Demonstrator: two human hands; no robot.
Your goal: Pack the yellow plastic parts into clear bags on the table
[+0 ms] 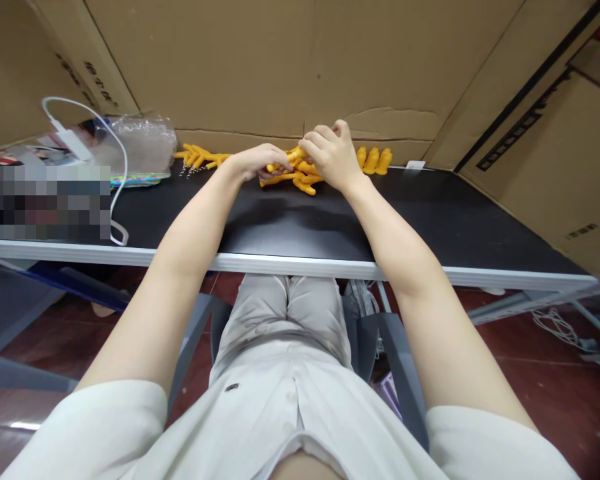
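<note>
Both hands are at the back half of the black table, over a cluster of orange-yellow branching pieces that look like plastic coral or twigs. My left hand is closed around the left end of one such branch, fingers curled over it. From the right, my right hand grips the same cluster, its fingers bent and partly hiding the piece. Further left lies another yellow branching piece with thin curly wires beside it. Several yellow bottle-shaped pieces stand in a row right of my right hand.
A clear plastic bag and a white cable with an adapter lie at the table's left. Cardboard walls close off the back and right. A small white piece sits at the back edge. The table has a metal front rim.
</note>
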